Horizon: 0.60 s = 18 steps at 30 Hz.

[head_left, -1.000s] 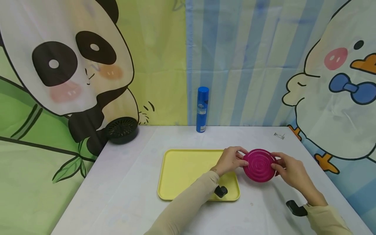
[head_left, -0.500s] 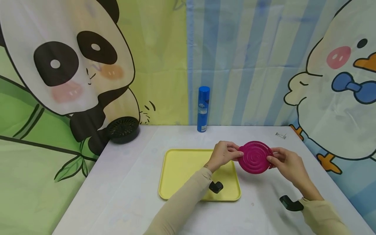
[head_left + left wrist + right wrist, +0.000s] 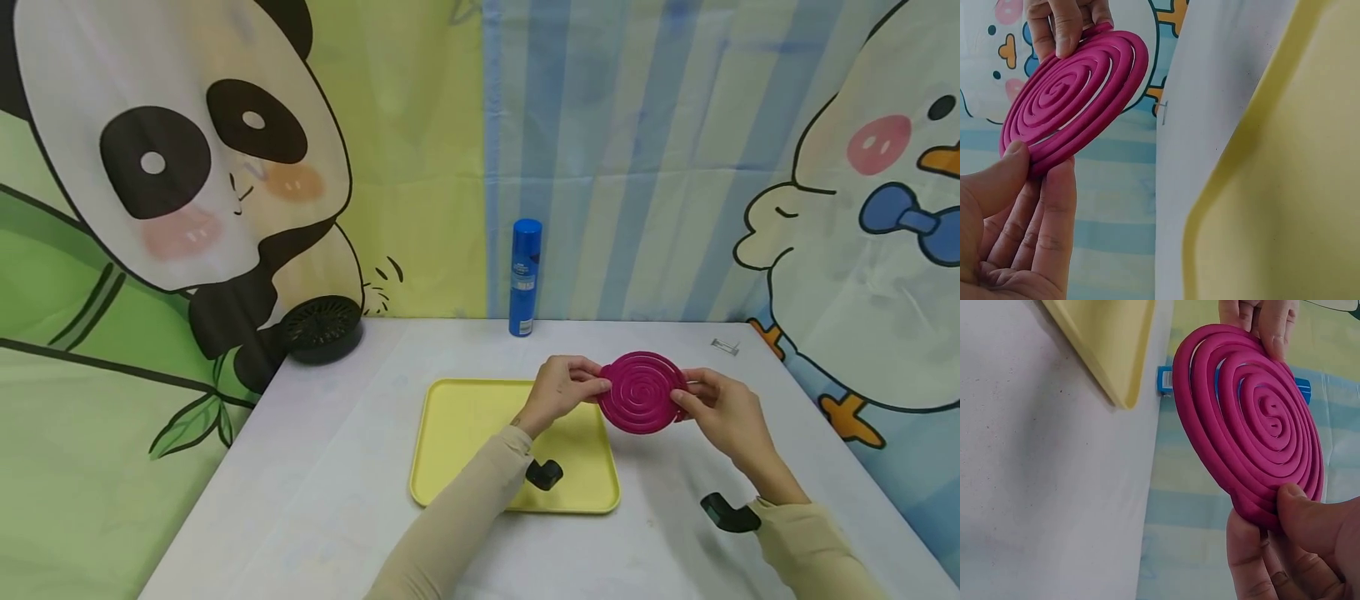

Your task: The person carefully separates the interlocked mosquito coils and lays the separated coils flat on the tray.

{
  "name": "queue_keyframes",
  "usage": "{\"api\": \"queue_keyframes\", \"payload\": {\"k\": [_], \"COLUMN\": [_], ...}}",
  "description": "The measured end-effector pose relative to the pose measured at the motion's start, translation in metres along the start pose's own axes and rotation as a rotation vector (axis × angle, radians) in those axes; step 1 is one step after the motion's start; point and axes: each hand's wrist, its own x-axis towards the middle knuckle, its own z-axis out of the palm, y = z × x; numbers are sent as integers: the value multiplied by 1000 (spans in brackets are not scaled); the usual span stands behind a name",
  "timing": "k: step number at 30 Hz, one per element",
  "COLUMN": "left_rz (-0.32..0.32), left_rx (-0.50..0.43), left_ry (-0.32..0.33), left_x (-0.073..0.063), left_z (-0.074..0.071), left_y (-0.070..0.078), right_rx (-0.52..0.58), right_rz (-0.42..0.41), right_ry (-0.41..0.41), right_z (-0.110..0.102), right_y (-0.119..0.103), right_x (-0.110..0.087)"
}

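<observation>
A magenta mosquito coil (image 3: pixel 642 392), a flat double spiral, is held up above the table, its face tilted toward the head camera. My left hand (image 3: pixel 558 392) pinches its left rim between thumb and fingers. At the opposite rim my right hand (image 3: pixel 723 412) does the same. In the left wrist view the coil (image 3: pixel 1079 94) appears slanted, with narrow gaps between some rings. Two small slits show at its centre in the right wrist view. Beneath my left arm lies a yellow tray (image 3: pixel 450 442).
A round black slotted holder (image 3: pixel 322 329) sits at the table's back left corner. At the back edge stands a blue spray can (image 3: pixel 525 279). A small metal stand (image 3: pixel 725 346) lies at the back right. Printed curtains rise behind the table (image 3: pixel 300 517).
Both hands have lifted the mosquito coil a little and shifted it left, toward the tray. The grip on both rims stays the same. The head view has turned slightly left.
</observation>
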Motion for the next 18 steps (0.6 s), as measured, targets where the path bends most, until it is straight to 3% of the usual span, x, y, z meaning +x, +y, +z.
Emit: {"api": "queue_keyframes", "payload": {"k": [7,18], "left_rz": [-44,-28], "left_rx": [-53,-95], "left_ry": [-64,-79], "left_x": [-2,0], "left_z": [4,6], "left_y": [-4,-6], "right_rx": [51,77], "right_rz": [52,61], "right_ry": [19,82], "right_z": [-2,-5], "right_y": [0,7], "right_x": [-3,-8]}}
